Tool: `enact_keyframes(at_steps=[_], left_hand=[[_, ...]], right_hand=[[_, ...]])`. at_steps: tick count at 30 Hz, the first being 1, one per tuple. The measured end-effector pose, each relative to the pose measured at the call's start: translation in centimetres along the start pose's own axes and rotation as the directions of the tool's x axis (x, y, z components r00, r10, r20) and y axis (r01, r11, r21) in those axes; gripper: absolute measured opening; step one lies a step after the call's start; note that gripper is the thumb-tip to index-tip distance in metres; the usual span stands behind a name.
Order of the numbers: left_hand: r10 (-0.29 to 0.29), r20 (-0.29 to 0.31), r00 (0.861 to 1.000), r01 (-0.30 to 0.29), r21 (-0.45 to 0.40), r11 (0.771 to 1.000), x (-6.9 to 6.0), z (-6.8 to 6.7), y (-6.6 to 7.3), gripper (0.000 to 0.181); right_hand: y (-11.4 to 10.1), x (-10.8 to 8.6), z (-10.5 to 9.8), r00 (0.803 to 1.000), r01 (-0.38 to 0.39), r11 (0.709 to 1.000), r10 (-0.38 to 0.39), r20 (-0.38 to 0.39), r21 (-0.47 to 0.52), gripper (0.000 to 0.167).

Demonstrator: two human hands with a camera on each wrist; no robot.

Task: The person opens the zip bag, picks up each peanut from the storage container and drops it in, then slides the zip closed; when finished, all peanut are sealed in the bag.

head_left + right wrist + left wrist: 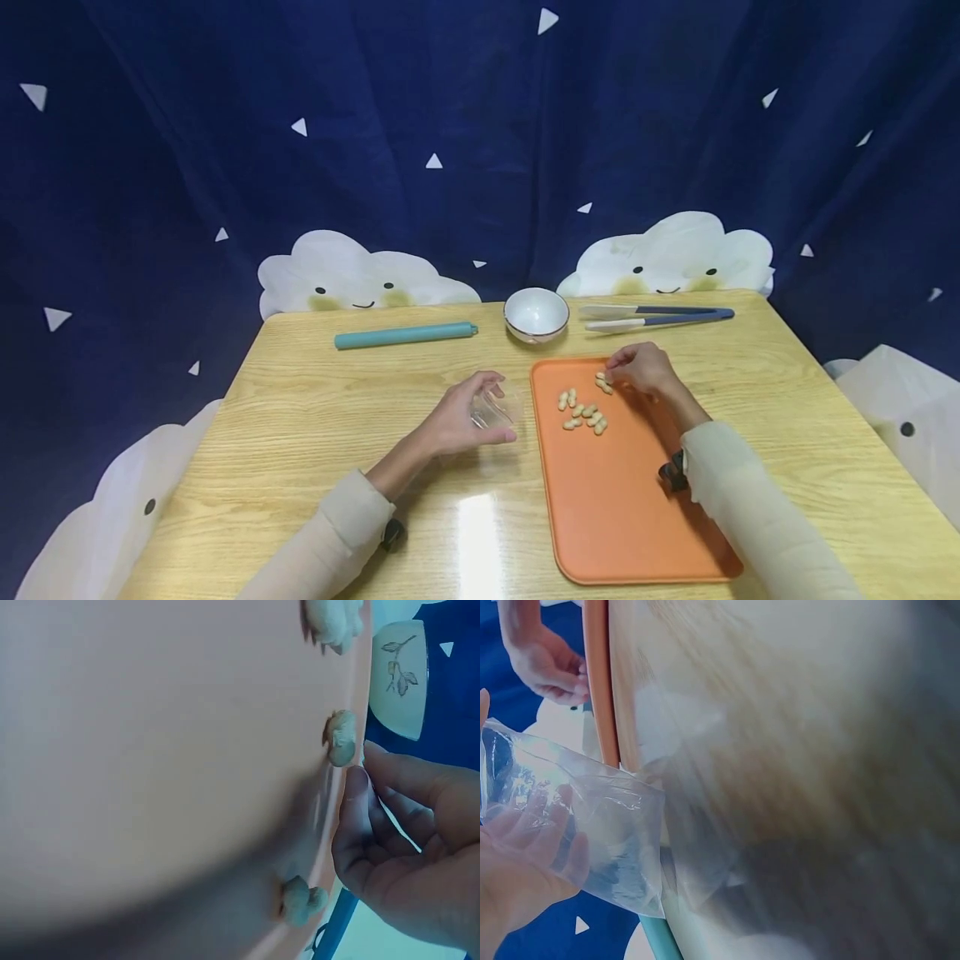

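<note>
My left hand [459, 421] holds a clear plastic bag [497, 408] just left of the orange tray [637, 525]. In the left wrist view its curved fingers show through the bag [622, 832]. My right hand [647, 367] is over the far part of the tray, its thumb and fingertips close together beside a peanut [603, 384]. That peanut [342, 739] sits right by the fingertips in the right wrist view; whether anything is pinched between them is hard to see. Several more peanuts [588, 411] lie grouped on the tray, and another peanut [300, 901] lies nearer the wrist camera.
A white bowl [536, 315] stands behind the tray at the table's far edge. Tongs with blue handles [690, 315] lie to its right, a teal stick [405, 335] to its left. A dark blue curtain [480, 125] hangs behind the wooden table [300, 400].
</note>
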State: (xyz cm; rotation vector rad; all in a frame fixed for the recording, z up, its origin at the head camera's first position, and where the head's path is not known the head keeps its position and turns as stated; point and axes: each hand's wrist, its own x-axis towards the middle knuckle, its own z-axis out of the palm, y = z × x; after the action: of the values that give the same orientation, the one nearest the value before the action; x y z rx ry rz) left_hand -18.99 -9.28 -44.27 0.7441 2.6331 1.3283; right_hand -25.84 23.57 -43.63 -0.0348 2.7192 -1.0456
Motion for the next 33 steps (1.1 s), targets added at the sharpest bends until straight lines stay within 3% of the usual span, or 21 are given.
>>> enact_keyframes(at_steps=[5,15,20,24,29,33], left_hand=[[-0.008,0.009,1.0,0.008,-0.004,1.0,0.1,0.1,0.1,0.08],[-0.018,0.009,1.0,0.018,0.002,1.0,0.1,0.0,0.2,0.081],[-0.02,0.007,1.0,0.02,0.006,1.0,0.0,0.0,0.2,0.082],[-0.021,0.006,1.0,0.021,0.006,1.0,0.0,0.0,0.1,0.082],[-0.016,0.005,1.0,0.016,-0.002,1.0,0.0,-0.1,0.1,0.081],[-0.011,0.007,1.0,0.011,-0.004,1.0,-0.1,0.0,0.0,0.083]], right_hand=[[0.4,0.1,0.4,0.999,-0.04,0.999,0.04,0.002,-0.002,0.016],[0.5,0.1,0.7,1.0,-0.005,0.999,0.004,-0.017,-0.044,0.015],[0.0,-0.4,0.5,1.0,0.007,1.0,-0.007,-0.024,-0.013,0.018],[-0.6,-0.8,0.3,0.998,0.041,0.999,-0.04,-0.048,0.004,0.019],[-1.6,-1.3,0.5,0.987,0.131,0.991,-0.133,-0.086,-0.025,0.018],[-2.9,-2.0,1.1,0.978,0.196,0.98,-0.195,-0.079,0.01,0.018]])
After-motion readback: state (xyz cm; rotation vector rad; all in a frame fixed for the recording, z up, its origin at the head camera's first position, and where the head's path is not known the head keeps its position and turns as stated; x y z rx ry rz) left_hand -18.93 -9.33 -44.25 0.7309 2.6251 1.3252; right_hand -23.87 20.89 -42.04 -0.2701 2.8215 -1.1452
